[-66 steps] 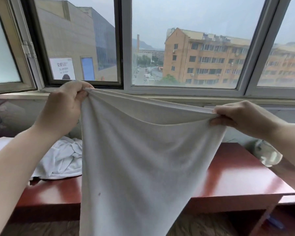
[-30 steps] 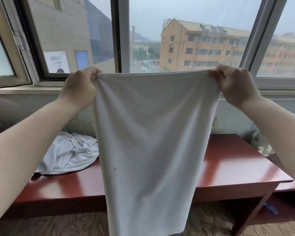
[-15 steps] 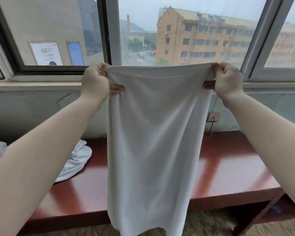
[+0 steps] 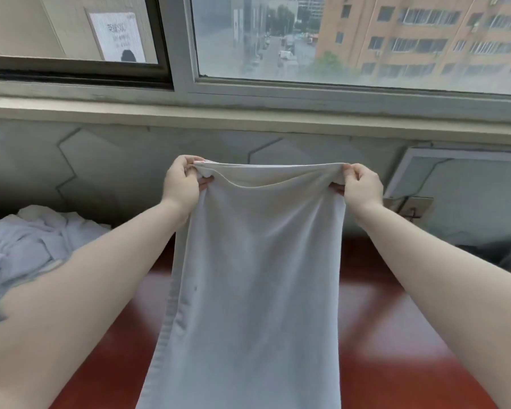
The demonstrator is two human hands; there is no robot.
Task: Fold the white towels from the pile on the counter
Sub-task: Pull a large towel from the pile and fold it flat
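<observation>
White cloth is pinched at its top corners by the left hand (image 4: 181, 184) and the right hand (image 4: 362, 186). Both hands are lower and closer together than half a second ago, and the view has tipped down. The towel (image 4: 254, 276) hangs down between the two arms, over the shiny red table (image 4: 396, 335). The pile (image 4: 27, 246) of white towels lies on the left. A window (image 4: 337, 39) shows a street and buildings.

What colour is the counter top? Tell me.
Glossy reddish-brown counter top, shown best in the head view.
</observation>
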